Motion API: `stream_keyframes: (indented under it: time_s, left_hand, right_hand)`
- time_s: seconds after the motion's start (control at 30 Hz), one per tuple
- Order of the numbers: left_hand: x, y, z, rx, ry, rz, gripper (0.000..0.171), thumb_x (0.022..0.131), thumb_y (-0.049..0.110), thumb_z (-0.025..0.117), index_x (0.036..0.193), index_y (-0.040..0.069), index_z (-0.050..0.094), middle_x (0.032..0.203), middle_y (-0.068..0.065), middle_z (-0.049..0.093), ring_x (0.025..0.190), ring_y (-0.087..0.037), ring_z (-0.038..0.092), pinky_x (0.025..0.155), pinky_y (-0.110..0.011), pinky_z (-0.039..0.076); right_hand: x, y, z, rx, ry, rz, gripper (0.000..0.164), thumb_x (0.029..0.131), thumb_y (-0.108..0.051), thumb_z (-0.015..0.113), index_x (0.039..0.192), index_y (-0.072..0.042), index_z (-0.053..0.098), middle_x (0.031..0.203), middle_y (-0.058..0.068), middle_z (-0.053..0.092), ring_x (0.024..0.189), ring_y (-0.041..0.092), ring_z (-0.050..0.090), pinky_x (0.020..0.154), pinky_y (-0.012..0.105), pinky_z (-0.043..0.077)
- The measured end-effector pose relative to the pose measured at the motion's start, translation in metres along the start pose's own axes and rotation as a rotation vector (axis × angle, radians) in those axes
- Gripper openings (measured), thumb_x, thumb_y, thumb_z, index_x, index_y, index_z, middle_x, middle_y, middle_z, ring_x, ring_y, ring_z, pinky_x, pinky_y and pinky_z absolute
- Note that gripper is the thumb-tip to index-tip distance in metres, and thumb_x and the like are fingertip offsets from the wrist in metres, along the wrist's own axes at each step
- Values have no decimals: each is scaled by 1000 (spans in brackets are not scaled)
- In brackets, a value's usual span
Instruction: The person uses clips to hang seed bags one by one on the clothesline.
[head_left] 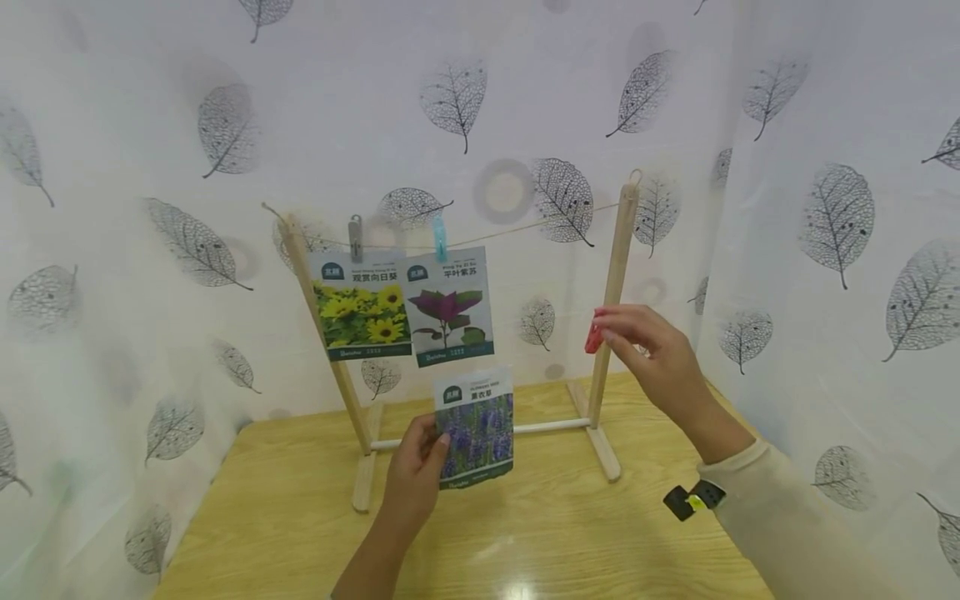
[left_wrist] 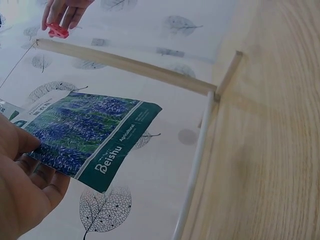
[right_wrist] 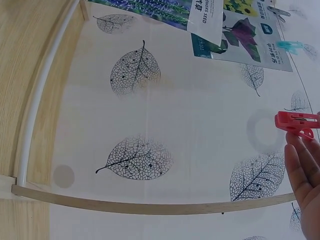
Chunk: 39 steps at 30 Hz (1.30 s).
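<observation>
My left hand (head_left: 417, 463) pinches a lavender seed packet (head_left: 476, 433) by its left edge, below the string. Purple flowers and a green band show on it in the left wrist view. In front of the right post, my right hand (head_left: 651, 350) holds a red clothespin (head_left: 594, 332) between thumb and fingers. Two packets hang side by side from the string (head_left: 525, 227): a sunflower packet (head_left: 363, 310) under a grey clothespin (head_left: 356, 237), and a purple-leaf packet (head_left: 452, 310) under a light blue clothespin (head_left: 439, 238).
The string runs between a left wooden post (head_left: 330, 350) and a right wooden post (head_left: 615, 275), each on a wooden foot. A white rod (head_left: 552, 427) joins them low down. The stand is on a wood-grain table (head_left: 525, 533), before a leaf-patterned curtain (head_left: 495, 108).
</observation>
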<state>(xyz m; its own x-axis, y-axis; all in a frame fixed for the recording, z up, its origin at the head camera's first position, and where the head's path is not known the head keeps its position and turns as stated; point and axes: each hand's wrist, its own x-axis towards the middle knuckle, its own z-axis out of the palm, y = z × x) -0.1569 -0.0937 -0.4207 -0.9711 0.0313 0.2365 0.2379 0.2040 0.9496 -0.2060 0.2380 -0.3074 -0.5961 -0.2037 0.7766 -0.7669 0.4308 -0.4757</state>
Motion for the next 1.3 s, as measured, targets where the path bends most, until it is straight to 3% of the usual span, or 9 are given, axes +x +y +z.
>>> stream_keyframes:
  time_s: [0.77, 1.3]
  left_hand:
    - [3, 7, 2, 47, -15, -18, 28, 106, 17, 50, 133, 10, 51, 121, -10, 63, 107, -21, 60, 86, -27, 54]
    - [9, 14, 7, -23, -12, 9, 25, 107, 14, 48, 131, 18, 53, 118, -6, 65, 99, -20, 58, 80, -27, 53]
  right_hand:
    - [13, -4, 1, 12, -14, -36, 27, 94, 9, 61, 116, -3, 72, 123, 14, 68, 123, 1, 57, 96, 12, 49]
    - [25, -13, -1, -20, 3, -25, 27, 95, 9, 61, 115, -5, 73, 123, 12, 69, 122, 2, 57, 95, 11, 49]
